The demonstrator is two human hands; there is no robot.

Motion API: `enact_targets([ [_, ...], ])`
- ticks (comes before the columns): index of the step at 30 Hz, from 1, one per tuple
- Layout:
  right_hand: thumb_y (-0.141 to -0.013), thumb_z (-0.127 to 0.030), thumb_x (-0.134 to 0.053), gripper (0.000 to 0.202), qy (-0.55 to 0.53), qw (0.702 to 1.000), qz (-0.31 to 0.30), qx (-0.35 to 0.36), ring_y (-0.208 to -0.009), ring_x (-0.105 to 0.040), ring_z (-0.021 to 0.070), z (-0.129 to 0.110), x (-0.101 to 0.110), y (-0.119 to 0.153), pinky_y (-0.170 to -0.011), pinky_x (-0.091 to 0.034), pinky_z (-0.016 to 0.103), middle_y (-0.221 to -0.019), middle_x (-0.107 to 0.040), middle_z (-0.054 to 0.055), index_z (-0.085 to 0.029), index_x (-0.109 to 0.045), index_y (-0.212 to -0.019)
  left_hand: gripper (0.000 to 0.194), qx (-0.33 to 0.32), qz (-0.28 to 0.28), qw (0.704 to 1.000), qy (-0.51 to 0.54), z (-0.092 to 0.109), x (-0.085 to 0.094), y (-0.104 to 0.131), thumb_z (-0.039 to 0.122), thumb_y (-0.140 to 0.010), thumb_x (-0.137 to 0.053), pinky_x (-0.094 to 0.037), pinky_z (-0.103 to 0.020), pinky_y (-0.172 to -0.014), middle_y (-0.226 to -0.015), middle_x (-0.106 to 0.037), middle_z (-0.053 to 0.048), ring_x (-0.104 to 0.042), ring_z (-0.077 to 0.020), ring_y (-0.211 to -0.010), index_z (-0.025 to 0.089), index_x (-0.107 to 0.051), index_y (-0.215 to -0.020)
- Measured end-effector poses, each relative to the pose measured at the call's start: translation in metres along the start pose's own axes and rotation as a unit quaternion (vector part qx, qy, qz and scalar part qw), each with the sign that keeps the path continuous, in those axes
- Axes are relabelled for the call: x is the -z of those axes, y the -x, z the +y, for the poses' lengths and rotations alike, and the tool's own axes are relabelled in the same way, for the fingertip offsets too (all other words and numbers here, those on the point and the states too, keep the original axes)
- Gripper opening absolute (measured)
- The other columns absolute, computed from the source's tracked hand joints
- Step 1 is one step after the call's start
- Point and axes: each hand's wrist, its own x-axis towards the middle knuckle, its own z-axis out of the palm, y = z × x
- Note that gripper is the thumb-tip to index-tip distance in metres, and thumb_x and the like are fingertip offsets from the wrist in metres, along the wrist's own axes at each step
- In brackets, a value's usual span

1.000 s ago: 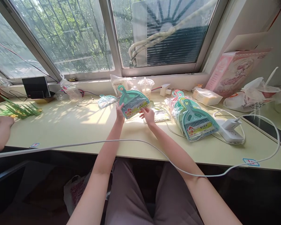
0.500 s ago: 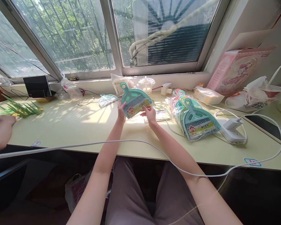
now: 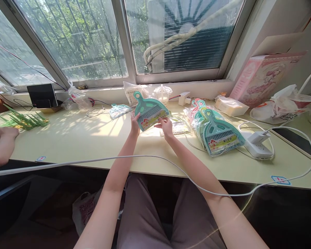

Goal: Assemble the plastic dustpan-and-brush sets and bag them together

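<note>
A green dustpan and brush set (image 3: 150, 111) with a printed label is held up above the table, its handle tilted to the upper left. My left hand (image 3: 135, 124) grips its left edge, thumb in front. At the lower right edge my right hand (image 3: 166, 126) pinches it, thumb over the label. Right of my hands lies a pile of similar sets in clear bags, with a green dustpan set (image 3: 221, 133) on top. Behind my right hand a bagged set (image 3: 180, 126) lies flat, and another bagged dustpan set (image 3: 119, 111) rests left of my left hand.
A white cable (image 3: 145, 156) hangs across in front of my forearms. On the right are a power strip (image 3: 257, 148), a phone (image 3: 298, 140) and a pink box (image 3: 268, 77). Another person's hand (image 3: 6, 133) is at far left beside green stems (image 3: 28, 121). A drink cup (image 3: 162, 94) stands by the window.
</note>
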Motion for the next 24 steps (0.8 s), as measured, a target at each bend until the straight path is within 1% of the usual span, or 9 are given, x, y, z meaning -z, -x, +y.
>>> enact_targets([
  [6,-0.095,-0.025,-0.062,0.015,-0.009,1.000,0.002,-0.001,-0.054,-0.073,0.0153,0.0000,0.0004,-0.0001,-0.057,-0.062,0.024,-0.075,-0.070,0.000,-0.020,-0.051,-0.086,0.042,0.007,0.013,1.000,-0.003,-0.0010,-0.0002,0.0001,0.026,-0.073,-0.077,-0.052,-0.040,-0.093,-0.107,-0.072,-0.007,-0.067,-0.0283,-0.108,0.021,-0.063,-0.112],
  [10,-0.095,-0.023,-0.061,0.013,-0.016,1.000,0.008,-0.006,-0.052,-0.072,0.0141,-0.0006,0.0001,-0.0003,-0.056,-0.061,0.023,-0.074,-0.068,-0.001,-0.020,-0.051,-0.087,0.042,0.019,0.014,1.000,0.003,-0.0007,-0.0021,0.0014,0.026,-0.074,-0.077,-0.051,-0.042,-0.096,-0.109,-0.072,-0.007,-0.066,-0.0297,-0.112,0.023,-0.063,-0.114],
  [17,-0.094,-0.021,-0.064,0.014,-0.025,0.999,0.014,-0.024,-0.054,-0.073,0.0157,-0.0017,-0.0012,-0.0005,-0.058,-0.062,0.025,-0.069,-0.067,-0.002,-0.020,-0.051,-0.087,0.045,0.020,0.020,1.000,-0.005,0.0005,-0.0024,0.0017,0.030,-0.075,-0.079,-0.050,-0.042,-0.098,-0.112,-0.072,-0.008,-0.064,-0.0303,-0.116,0.022,-0.064,-0.116],
  [20,-0.095,-0.019,-0.061,0.011,-0.028,0.999,0.013,-0.023,-0.053,-0.072,0.0151,-0.0044,-0.0007,0.0012,-0.057,-0.062,0.024,-0.068,-0.067,-0.002,-0.020,-0.052,-0.089,0.045,0.021,0.021,1.000,-0.007,0.0008,-0.0020,0.0026,0.029,-0.074,-0.080,-0.051,-0.041,-0.098,-0.111,-0.072,-0.007,-0.065,-0.0293,-0.115,0.022,-0.064,-0.116],
  [24,-0.094,-0.019,-0.062,0.007,-0.028,0.999,0.012,-0.028,-0.055,-0.073,0.0156,-0.0066,0.0006,0.0021,-0.061,-0.064,0.024,-0.067,-0.068,-0.002,-0.019,-0.055,-0.093,0.045,0.026,0.024,0.999,-0.006,0.0009,-0.0018,0.0038,0.029,-0.074,-0.080,-0.051,-0.039,-0.097,-0.109,-0.072,-0.006,-0.066,-0.0280,-0.113,0.023,-0.063,-0.114],
])
